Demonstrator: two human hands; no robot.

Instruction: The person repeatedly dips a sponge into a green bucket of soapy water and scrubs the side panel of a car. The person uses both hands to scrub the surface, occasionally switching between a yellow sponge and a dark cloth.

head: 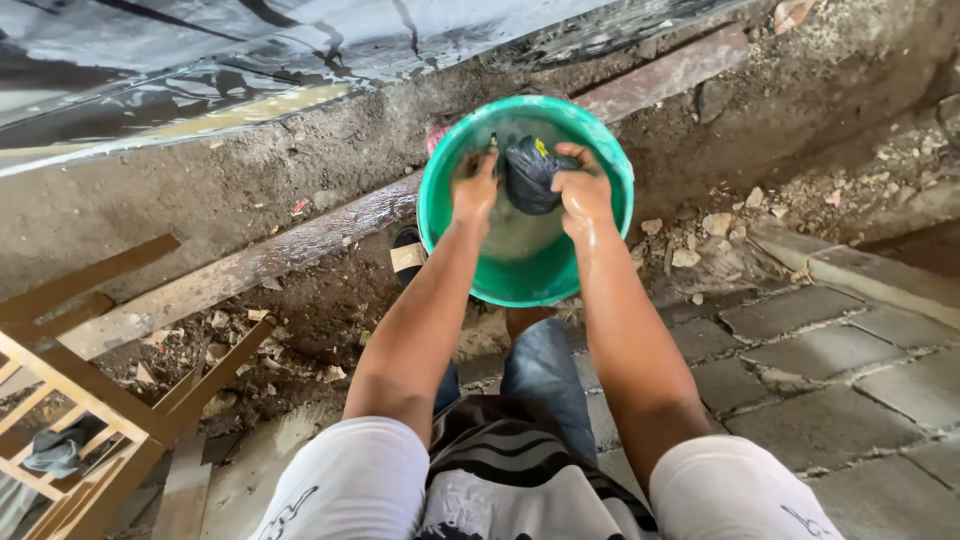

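A: Free room? Quick.

B: Open paving stones (850, 380) lower right, nothing standing on them. Inside the green basin (440, 235) both hands and a dark wet cloth (528, 175) fill the upper half; only the lower bowl is free.

A: Blocks?

B: Wooden frame (90, 410) lower left, plank (250, 265) running diagonally behind the basin, concrete ledge (200, 190) across the top, rubble (710, 235) right of the basin, curb (880, 275) far right.

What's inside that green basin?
Inside the green basin: cloudy water and a dark wet cloth, gripped by the left hand and right hand. The basin's bottom is hidden under the water.
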